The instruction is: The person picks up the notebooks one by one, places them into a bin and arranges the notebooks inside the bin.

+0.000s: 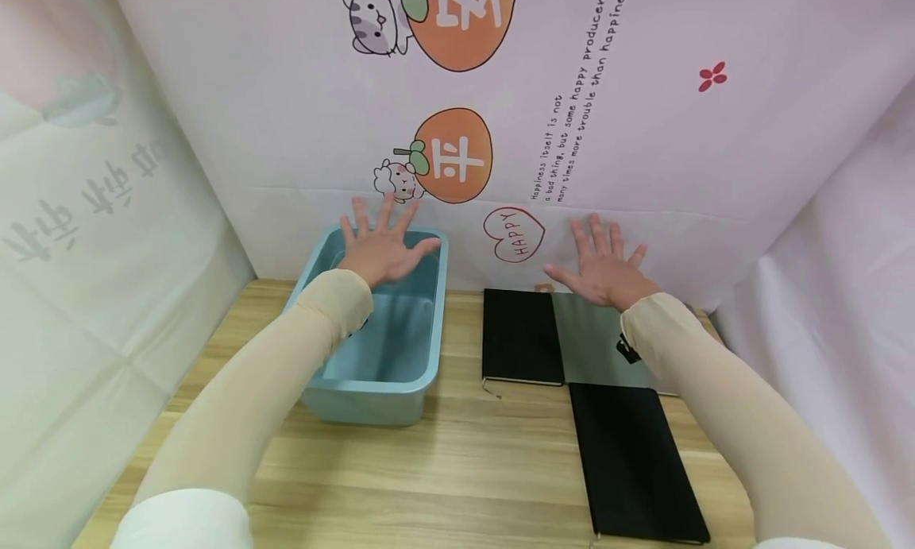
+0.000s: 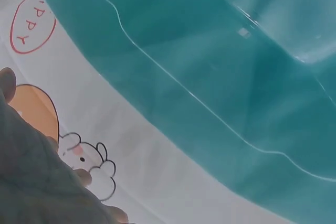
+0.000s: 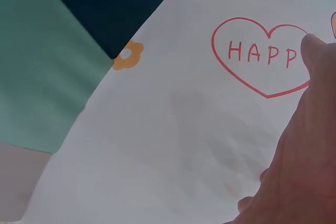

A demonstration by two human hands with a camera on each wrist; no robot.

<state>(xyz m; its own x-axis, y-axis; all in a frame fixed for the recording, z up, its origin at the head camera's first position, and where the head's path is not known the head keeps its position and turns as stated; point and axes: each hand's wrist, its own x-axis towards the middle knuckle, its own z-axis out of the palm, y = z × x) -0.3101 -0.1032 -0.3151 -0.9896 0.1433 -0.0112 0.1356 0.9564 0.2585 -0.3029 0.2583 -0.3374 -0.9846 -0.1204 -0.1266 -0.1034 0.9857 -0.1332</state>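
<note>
In the head view the left hand [image 1: 380,251], fingers spread and straight, is over the far part of a blue plastic bin [image 1: 432,334] and holds nothing. The left wrist view shows part of that hand [image 2: 42,177] beside the bin's teal wall [image 2: 173,61]. The right hand [image 1: 604,276], also spread and empty, is above the far edge of a grey-green notebook [image 1: 589,338]. In the right wrist view this hand [image 3: 299,156] has its thumb near a printed red heart. Whether either hand touches the printed sheet behind cannot be told.
A black notebook [image 1: 522,338] lies left of the grey-green one, and another black notebook [image 1: 636,462] lies nearer the front on the wooden table [image 1: 429,485]. A white printed sheet [image 1: 286,96] stands behind, with white cloth [image 1: 79,215] at the left and right sides.
</note>
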